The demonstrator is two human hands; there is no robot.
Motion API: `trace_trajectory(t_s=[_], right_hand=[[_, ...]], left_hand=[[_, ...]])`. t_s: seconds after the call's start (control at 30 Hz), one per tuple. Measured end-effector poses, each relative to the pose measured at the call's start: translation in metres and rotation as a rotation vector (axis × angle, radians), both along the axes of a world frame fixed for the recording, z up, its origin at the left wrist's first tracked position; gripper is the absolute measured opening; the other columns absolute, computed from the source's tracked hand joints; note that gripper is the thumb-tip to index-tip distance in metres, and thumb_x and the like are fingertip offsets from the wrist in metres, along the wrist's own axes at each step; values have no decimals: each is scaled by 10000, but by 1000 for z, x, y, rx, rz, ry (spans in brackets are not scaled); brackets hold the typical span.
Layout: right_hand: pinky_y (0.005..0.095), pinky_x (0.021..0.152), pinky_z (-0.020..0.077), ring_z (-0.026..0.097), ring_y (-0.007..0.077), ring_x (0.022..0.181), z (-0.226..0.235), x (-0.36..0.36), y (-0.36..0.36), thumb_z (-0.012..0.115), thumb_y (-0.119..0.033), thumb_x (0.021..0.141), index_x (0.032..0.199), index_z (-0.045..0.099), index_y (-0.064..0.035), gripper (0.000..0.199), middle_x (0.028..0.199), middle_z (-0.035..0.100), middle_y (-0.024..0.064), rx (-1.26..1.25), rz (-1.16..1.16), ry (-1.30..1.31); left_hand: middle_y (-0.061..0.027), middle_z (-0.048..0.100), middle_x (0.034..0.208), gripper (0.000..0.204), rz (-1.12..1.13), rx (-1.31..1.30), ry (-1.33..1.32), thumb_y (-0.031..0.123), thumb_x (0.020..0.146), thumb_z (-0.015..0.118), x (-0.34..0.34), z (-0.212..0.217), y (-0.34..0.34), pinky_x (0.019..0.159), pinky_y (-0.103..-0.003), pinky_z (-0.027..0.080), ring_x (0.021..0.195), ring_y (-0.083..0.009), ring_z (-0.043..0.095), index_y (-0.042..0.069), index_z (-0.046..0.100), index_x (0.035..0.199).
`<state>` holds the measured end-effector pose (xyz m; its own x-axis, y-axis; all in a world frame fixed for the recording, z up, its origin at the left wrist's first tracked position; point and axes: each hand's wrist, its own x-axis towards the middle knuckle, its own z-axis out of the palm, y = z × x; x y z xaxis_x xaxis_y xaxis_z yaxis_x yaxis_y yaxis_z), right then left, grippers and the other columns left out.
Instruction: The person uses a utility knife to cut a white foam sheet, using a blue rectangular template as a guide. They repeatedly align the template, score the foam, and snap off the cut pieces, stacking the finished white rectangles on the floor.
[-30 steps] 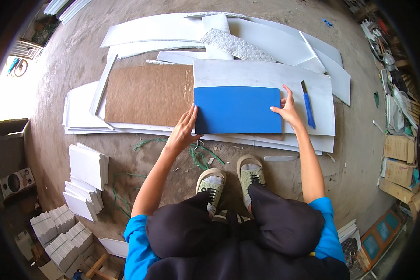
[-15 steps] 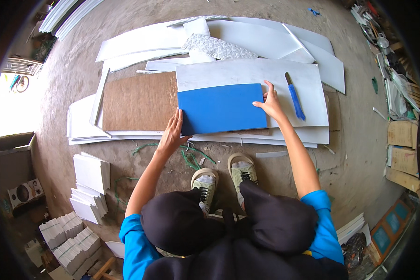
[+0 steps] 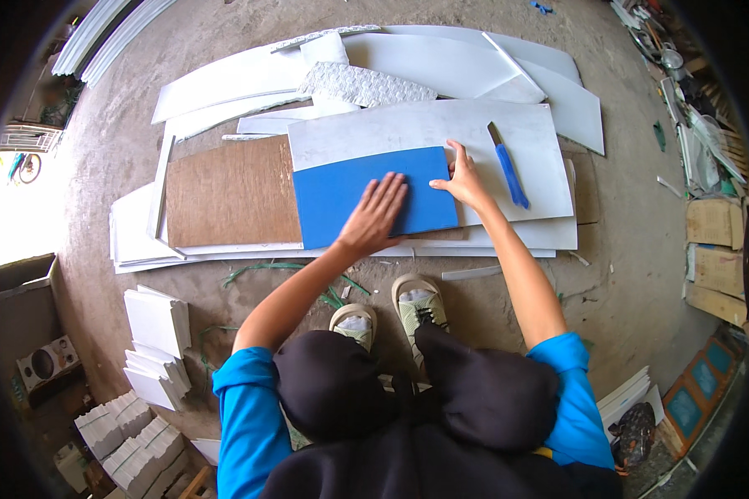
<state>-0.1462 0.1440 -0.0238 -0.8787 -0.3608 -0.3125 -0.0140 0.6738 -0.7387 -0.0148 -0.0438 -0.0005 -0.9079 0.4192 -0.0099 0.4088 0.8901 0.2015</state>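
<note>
A flat blue rectangular sheet (image 3: 333, 200) lies on top of a larger white board (image 3: 349, 129). My left hand (image 3: 376, 214) rests flat on the sheet's lower middle, fingers stretched out and pointing up and to the right. At the sheet's right edge is my right hand (image 3: 460, 177), its thumb on the top surface and its forefinger raised near the upper right corner, thumb and finger apart. A knife with a dark blade and a blue handle (image 3: 512, 176) lies on the white board, right of my right hand. A brown wooden board (image 3: 233, 193) adjoins the blue sheet on its left.
White sheets and offcuts (image 3: 225, 87) lie beyond the boards, with a textured white strip (image 3: 366, 85) among them. Green strapping (image 3: 258, 268) lies by my feet. Stacks of white pieces (image 3: 154, 324) stand at lower left. Cardboard boxes (image 3: 714, 224) line the right side.
My left hand has moved from the blue sheet's left edge onto its surface, to the right. My right hand stays at the right edge. The whole view has shifted slightly.
</note>
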Motion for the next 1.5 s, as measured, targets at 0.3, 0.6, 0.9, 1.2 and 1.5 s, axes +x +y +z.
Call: trace_trajectory(t_s=[0.3, 0.6, 0.9, 1.2, 1.5], right_hand=[[390, 793, 439, 491, 283, 903, -11, 1, 4, 799, -132, 572, 1326, 225, -135, 947, 989, 456, 178, -81, -24, 76], [341, 764, 458, 480, 210, 856, -10, -2, 5, 794, -107, 581, 1327, 234, -134, 933, 1018, 428, 139, -105, -15, 17], [334, 758, 458, 473, 195, 851, -3, -2, 3, 792, -120, 592, 1328, 235, -136, 923, 1015, 438, 136, -48, -16, -38], [327, 745, 453, 460, 193, 831, 3, -1, 7, 795, -129, 589, 1334, 236, -159, 932, 1002, 442, 127, -49, -43, -82], [328, 751, 444, 448, 184, 814, -4, -2, 6, 790, -127, 582, 1330, 250, -175, 924, 973, 437, 104, -54, -40, -56]], left_hand=[[-167, 221, 1405, 812, 55, 253, 84, 453, 736, 601, -16, -9, 19, 1077, -455, 135, 1313, -295, 199, 31, 256, 1339], [-179, 355, 1252, 600, 1045, 211, 295, 335, 838, 549, 16, -30, -101, 937, -502, 261, 1154, -338, 324, 59, 314, 1315], [-150, 470, 1131, 505, 1015, 337, 396, 294, 850, 535, -62, -39, -142, 872, -487, 318, 1078, -316, 394, 59, 377, 1268], [-135, 507, 1078, 401, 1113, 528, 321, 187, 812, 586, -87, -26, -136, 894, -473, 284, 1048, -303, 405, 89, 442, 1173], [-177, 436, 1128, 489, 1040, 611, 315, 142, 811, 588, 30, -24, -106, 907, -420, 331, 1034, -315, 412, 15, 382, 1236]])
